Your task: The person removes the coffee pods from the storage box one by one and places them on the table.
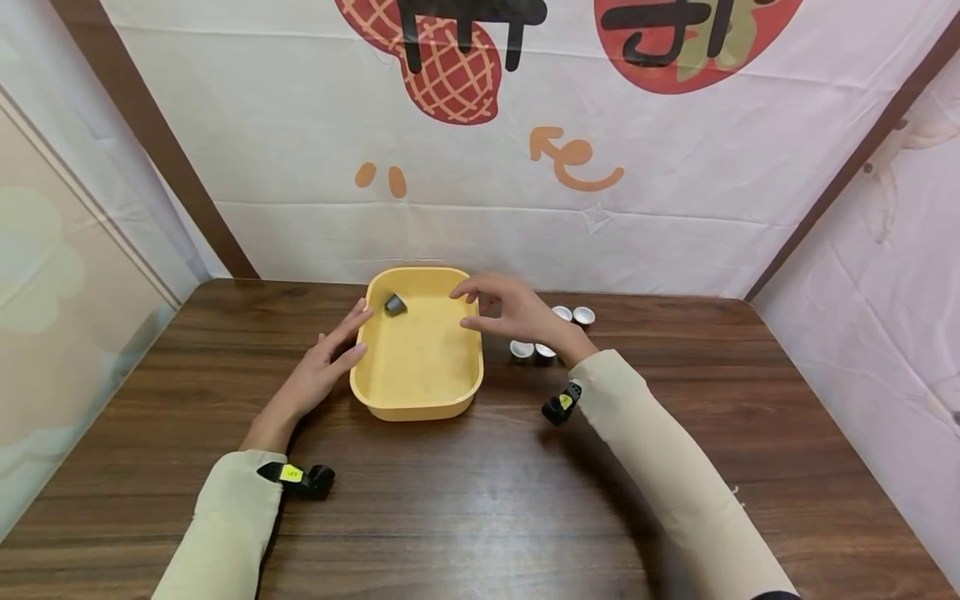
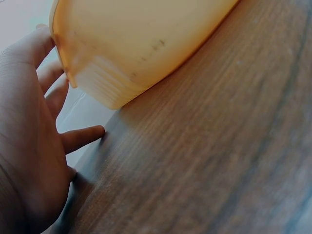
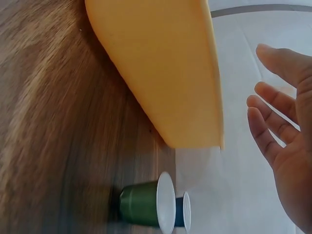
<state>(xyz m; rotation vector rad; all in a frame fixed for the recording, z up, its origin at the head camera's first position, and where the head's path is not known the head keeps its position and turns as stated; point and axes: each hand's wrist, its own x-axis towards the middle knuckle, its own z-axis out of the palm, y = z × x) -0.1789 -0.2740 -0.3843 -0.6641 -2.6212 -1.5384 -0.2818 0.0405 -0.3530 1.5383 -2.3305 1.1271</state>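
Observation:
A yellow plastic basin (image 1: 420, 367) stands near the far edge of the table, with one dark grey coffee capsule (image 1: 395, 305) tipped on its side in the far left corner. My left hand (image 1: 330, 354) lies along the basin's left rim with spread fingers; in the left wrist view the fingertips meet the rim. Over the right rim hovers my right hand (image 1: 517, 312), fingers loosely bent and holding nothing. Right of the basin are several coffee capsules (image 1: 521, 350) with pale lids, partly behind the right hand. The right wrist view shows a green capsule (image 3: 141, 204) and a blue one (image 3: 180, 212) behind it.
The brown wooden table (image 1: 450, 508) reaches toward me in front of the basin. A white printed cloth (image 1: 487, 225) hangs right behind the table's far edge, with more cloth on both sides. Black wrist cameras (image 1: 561, 406) sit on both sleeves.

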